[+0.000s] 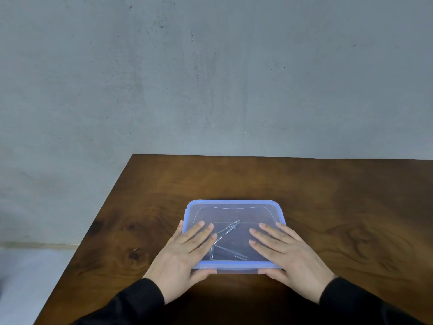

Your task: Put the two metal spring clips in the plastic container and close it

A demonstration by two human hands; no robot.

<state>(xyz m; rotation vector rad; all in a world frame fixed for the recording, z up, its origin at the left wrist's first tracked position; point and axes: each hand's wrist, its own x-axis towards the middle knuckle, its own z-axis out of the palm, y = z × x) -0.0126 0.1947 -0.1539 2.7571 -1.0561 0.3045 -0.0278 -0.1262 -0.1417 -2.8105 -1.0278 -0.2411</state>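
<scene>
Closing step in hand. The clear rectangular plastic container with blue-rimmed lid [234, 205] sits near the front edge of the brown wooden table [328, 195], two metal spring clips [226, 240] inside. Left hand [187, 249] and right hand [283, 249] lie flat on the lid, fingers spread, thumbs under the near rim. Next move likely: press the rim down evenly until it seats.

Clear rectangular plastic container [234, 212], blue-rimmed lid on; two thin metal spring clips [228, 240] lying inside, crossing.

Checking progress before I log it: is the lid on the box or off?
On. The blue-rimmed lid covers the box, both hands flat on it. Whether it's latched, cannot tell.
</scene>
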